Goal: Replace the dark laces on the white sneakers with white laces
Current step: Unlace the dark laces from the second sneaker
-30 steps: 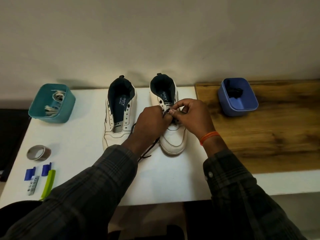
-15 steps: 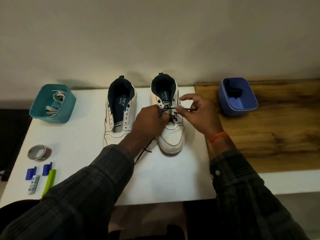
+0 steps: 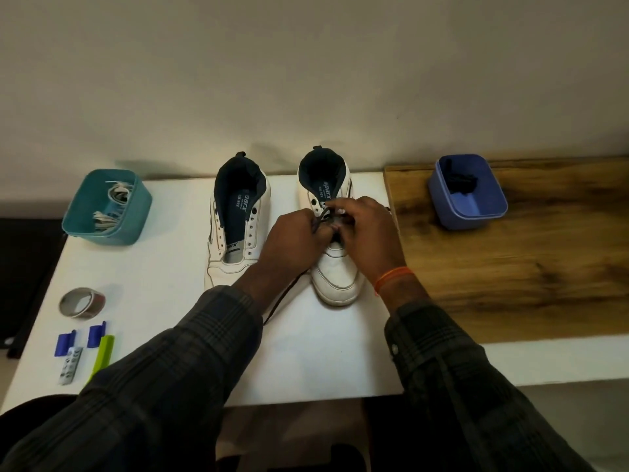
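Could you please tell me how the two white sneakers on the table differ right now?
The left sneaker has bare eyelets and no lace; the right sneaker still carries a dark lace. The left sneaker lies untouched, while both hands, left hand and right hand, work over the right sneaker. Both are white with dark linings, toes toward the person.

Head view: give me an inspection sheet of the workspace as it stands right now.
Surface: white table, with a wooden top adjoining on the right.
Job's things: left sneaker has bare eyelets; right sneaker carries a dark lace trailing onto the table. White laces lie in the teal tub; a removed dark lace lies in the blue tub.
Clutter: tape roll, two blue clips, green clip, small grey strip.
Hands: left hand and right hand both pinch the dark lace over the right sneaker.
Cables: nothing seen.
Surroundings: plain wall behind.
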